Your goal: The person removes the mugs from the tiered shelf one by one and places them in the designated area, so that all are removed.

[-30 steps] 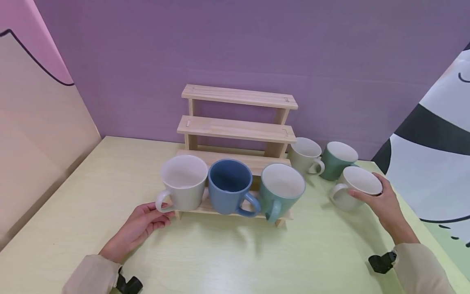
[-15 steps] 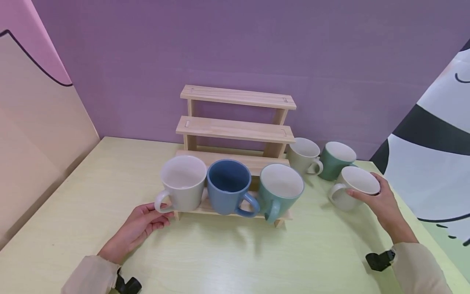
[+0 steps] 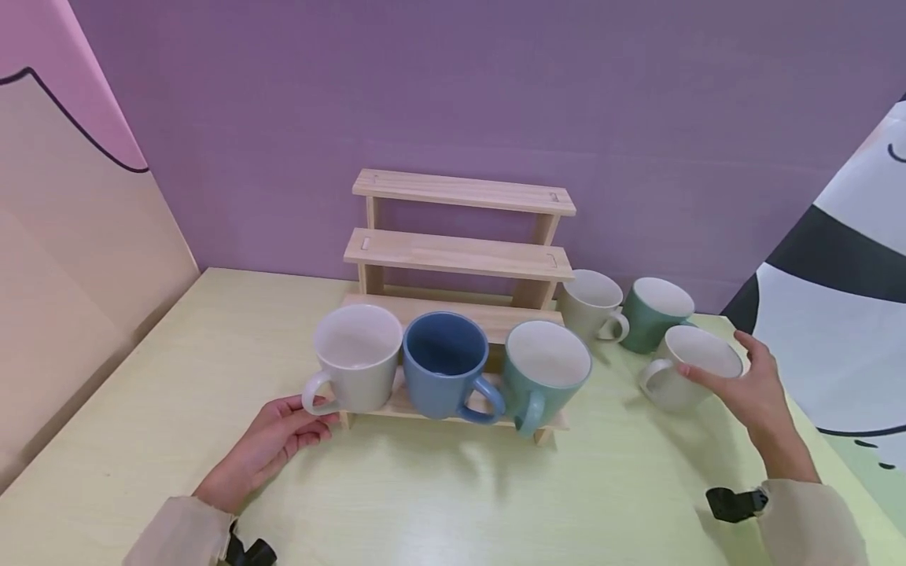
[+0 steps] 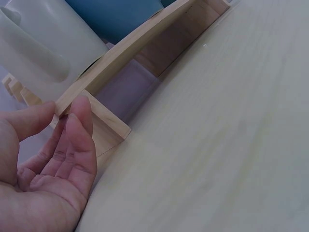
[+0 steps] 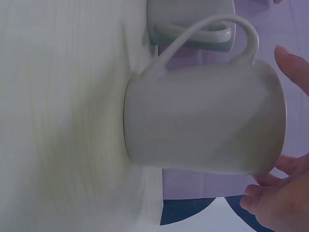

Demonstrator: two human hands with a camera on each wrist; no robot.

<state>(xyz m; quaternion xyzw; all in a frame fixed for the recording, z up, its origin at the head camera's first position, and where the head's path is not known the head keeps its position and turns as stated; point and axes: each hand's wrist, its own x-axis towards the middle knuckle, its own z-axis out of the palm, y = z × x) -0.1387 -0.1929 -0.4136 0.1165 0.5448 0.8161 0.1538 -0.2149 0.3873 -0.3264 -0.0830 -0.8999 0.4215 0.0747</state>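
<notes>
Left wrist view: wooden stand (image 4: 120,55) beyond the left hand (image 4: 48,179) and white mug (image 4: 72,36) above it, both cut off; right wrist view: right hand (image 5: 285,198) cropped.

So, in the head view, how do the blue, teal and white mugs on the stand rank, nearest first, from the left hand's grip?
1. White mug, on the left of the stand.
2. Blue mug, in the middle.
3. Teal mug, on the right.

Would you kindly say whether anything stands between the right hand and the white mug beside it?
Nothing visible does: the right hand is spread at the white mug; the dark green mug stands farther back.
</notes>
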